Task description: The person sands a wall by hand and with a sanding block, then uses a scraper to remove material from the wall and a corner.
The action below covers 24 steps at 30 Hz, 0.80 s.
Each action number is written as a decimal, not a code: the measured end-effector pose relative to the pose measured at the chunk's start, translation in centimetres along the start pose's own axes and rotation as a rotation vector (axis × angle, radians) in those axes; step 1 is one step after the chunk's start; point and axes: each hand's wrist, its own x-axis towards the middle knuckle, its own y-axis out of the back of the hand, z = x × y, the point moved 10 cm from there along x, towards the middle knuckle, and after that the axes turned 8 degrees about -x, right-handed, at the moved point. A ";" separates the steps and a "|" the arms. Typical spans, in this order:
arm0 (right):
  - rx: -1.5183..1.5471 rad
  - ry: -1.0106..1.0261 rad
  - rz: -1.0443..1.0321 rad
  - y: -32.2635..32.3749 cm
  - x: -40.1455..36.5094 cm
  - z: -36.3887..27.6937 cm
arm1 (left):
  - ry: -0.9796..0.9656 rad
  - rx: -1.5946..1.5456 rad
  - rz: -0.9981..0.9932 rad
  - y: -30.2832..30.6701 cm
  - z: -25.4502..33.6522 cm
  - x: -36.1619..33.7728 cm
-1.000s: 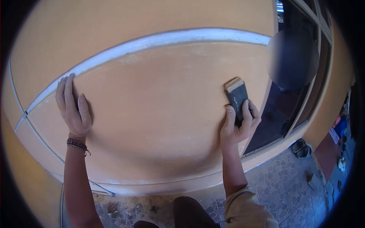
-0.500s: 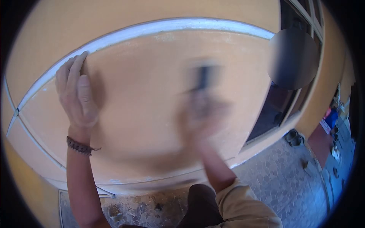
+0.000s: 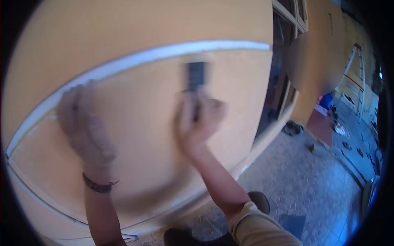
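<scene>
The right hand (image 3: pixel 204 123) is pinching a block (image 3: pixel 196 74), apparently rubbing the wall (image 3: pixel 141 110) and next needing flat contact, while the left hand (image 3: pixel 87 130) is bracing unclenched.

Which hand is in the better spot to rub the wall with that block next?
The right hand, I think: it holds the dark block up at the wall, just below the white strip. The left hand holds nothing and rests on the wall, away from the block.

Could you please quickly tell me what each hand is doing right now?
Left hand: open, holding nothing visible, against the wall.
Right hand: closed around a dark block, blurred.
</scene>
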 end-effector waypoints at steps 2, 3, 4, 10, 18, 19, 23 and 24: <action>0.086 0.134 -0.146 0.7 0.1 -2.3 | 0.056 -0.025 0.019 0.0 -0.1 0.2; 0.039 0.344 -0.208 0.5 0.0 -1.1 | 0.048 -0.013 0.020 -0.1 -0.1 0.1; -0.079 0.535 -0.180 0.4 0.3 1.5 | 0.029 0.008 0.021 -0.1 -0.2 0.1; -0.383 -0.536 0.029 2.0 0.4 22.5 | -0.046 0.145 -0.051 -0.7 -0.3 1.0; 0.033 -0.078 -0.563 2.1 -13.2 3.7 | 0.199 0.094 -0.106 -1.4 -3.7 -1.2; -0.186 -0.222 -0.616 1.7 -11.7 9.6 | 0.070 0.194 -0.130 -1.7 -2.8 -0.9; -0.151 -0.655 0.084 6.2 -9.0 23.3 | -0.097 0.594 -0.255 -4.1 -1.3 -2.3; -0.142 -0.720 0.151 6.3 -9.8 22.9 | -0.110 0.652 -0.279 -4.5 -1.2 -2.6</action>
